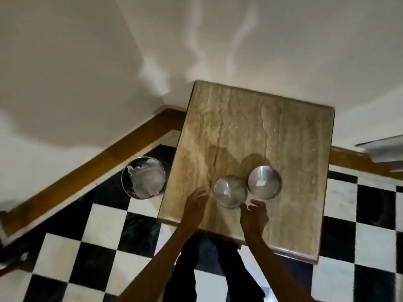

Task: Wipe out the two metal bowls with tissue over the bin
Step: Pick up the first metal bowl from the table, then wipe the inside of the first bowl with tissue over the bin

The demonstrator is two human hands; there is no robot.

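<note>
Two metal bowls stand side by side on a stone-topped table point(239, 118). The nearer left bowl point(230, 191) has a small white scrap in its bottom. The right bowl point(264, 182) also holds a white scrap. My left hand point(196, 203) hovers just left of the left bowl, fingers spread, holding nothing. My right hand point(254, 214) sits just below and right of the same bowl, fingers apart and empty. A round metal bin point(142, 177) lined with a pale bag stands on the floor to the left of the table.
The table is pushed against a white wall. Black and white checkered tiles cover the floor, with a wooden skirting along the wall. My dark trouser legs show below the table's near edge. A pale object juts in at the right edge.
</note>
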